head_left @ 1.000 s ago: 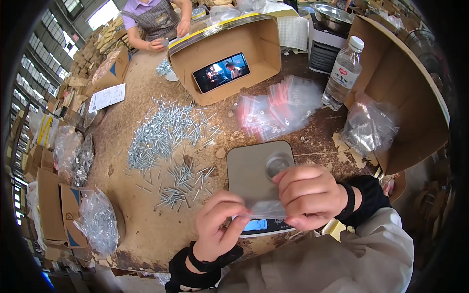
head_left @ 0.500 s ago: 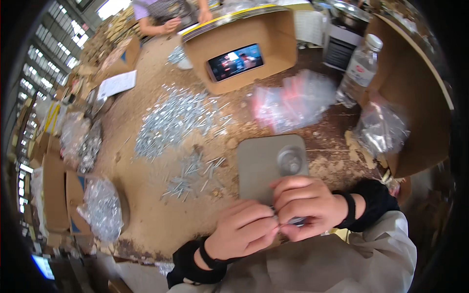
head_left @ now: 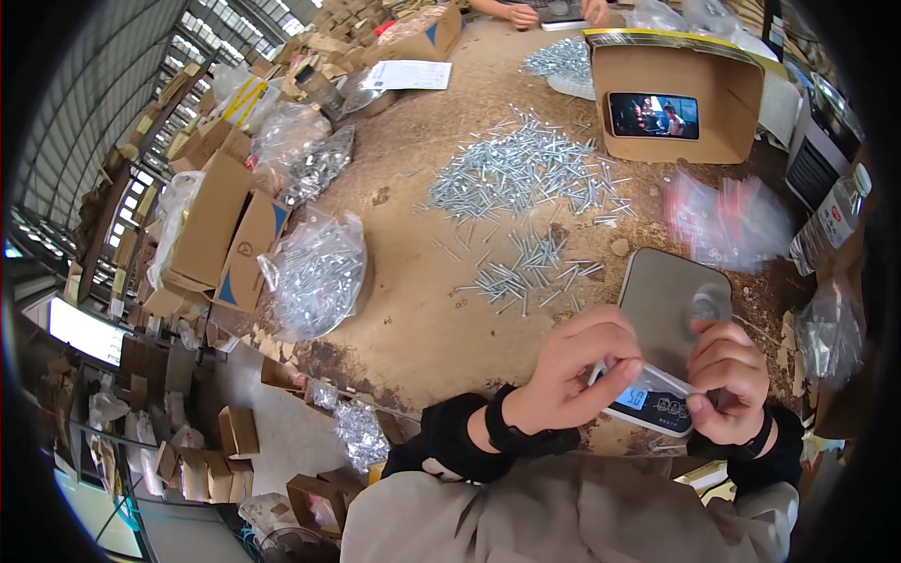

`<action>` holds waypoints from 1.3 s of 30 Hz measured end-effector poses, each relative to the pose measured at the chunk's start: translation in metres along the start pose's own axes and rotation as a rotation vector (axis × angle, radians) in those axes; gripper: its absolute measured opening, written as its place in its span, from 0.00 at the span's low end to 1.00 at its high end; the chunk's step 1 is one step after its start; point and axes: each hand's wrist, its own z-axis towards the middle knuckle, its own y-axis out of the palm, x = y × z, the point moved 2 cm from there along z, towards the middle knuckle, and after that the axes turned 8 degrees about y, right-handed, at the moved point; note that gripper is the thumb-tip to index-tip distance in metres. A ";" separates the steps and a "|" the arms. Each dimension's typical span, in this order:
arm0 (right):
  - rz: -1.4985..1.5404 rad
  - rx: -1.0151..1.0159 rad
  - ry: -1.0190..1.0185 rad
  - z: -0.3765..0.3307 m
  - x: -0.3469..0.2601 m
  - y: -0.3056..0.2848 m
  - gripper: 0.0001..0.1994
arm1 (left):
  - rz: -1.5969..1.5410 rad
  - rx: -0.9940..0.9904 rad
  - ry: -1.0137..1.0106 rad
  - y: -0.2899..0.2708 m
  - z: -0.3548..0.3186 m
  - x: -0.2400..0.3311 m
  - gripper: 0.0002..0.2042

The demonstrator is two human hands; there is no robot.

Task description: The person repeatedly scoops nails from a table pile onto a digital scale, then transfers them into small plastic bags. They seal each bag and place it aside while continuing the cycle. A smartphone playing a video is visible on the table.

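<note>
My left hand (head_left: 584, 368) and my right hand (head_left: 729, 383) are both closed in a pinch. A small clear plastic bag (head_left: 668, 378) is stretched between their fingertips, over the near end of a digital scale (head_left: 657, 286). Below the bag, the scale's blue display is lit. On its grey plate, by the right fingers, stands a small round clear cup (head_left: 710, 302), partly hidden. A small heap of thin silver nails or screws (head_left: 526, 272) lies left of the scale, and a larger heap (head_left: 521, 174) spreads behind it.
Clear bags with red edges (head_left: 727, 220) lie beyond the scale, beside a plastic bottle (head_left: 831, 223). A phone (head_left: 654, 115) leans in an open cardboard box (head_left: 737, 80). To the left sit a plastic-covered bowl (head_left: 319, 272) and cartons (head_left: 249, 253). Another person's hand (head_left: 521, 16) shows at the far edge.
The view has swung left, so the table's contents sit further right. My hands, close together before, have drawn apart with the bag between them, and the scale's display has come into sight.
</note>
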 end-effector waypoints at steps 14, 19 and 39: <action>-0.007 0.137 0.009 -0.002 0.006 0.001 0.05 | 1.301 0.453 -0.027 -0.273 -0.030 0.067 0.04; -0.015 0.119 -0.045 0.000 0.008 0.000 0.04 | 1.718 -0.080 -0.286 -0.291 -0.061 0.044 0.14; -0.489 -0.048 0.243 0.004 0.036 -0.025 0.47 | 0.932 -0.504 -0.626 -0.115 0.003 -0.080 0.31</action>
